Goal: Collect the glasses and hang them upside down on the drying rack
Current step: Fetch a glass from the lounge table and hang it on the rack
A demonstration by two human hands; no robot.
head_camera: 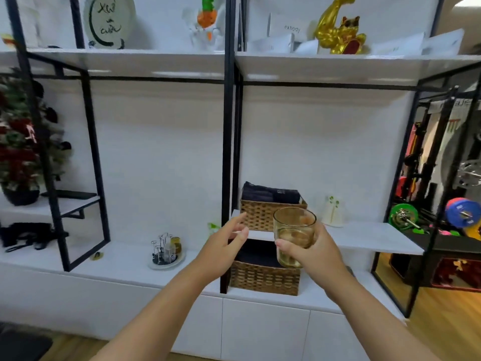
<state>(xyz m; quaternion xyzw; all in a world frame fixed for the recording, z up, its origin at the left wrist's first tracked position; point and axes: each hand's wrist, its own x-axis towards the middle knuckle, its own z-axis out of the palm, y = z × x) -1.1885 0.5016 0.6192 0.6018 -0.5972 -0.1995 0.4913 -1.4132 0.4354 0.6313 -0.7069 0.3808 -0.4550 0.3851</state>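
My right hand (pixel 316 252) grips an amber-tinted glass tumbler (pixel 292 234), held upright with its mouth up, in front of the wicker baskets. My left hand (pixel 223 247) hovers just left of it, fingers apart and holding nothing. The drying rack (pixel 162 247), a small wire stand on a round tray, sits on the low white counter to the left. A clear glass (pixel 169 252) and an amber glass (pixel 176 243) are on the rack.
Two wicker baskets (pixel 263 213) (pixel 264 278) with dark folded cloth sit on and under a white shelf (pixel 369 237). Black shelf posts (pixel 227 152) rise in the middle. A plant pot (pixel 20 195) stands far left. Gym weights (pixel 460 212) lie at the right.
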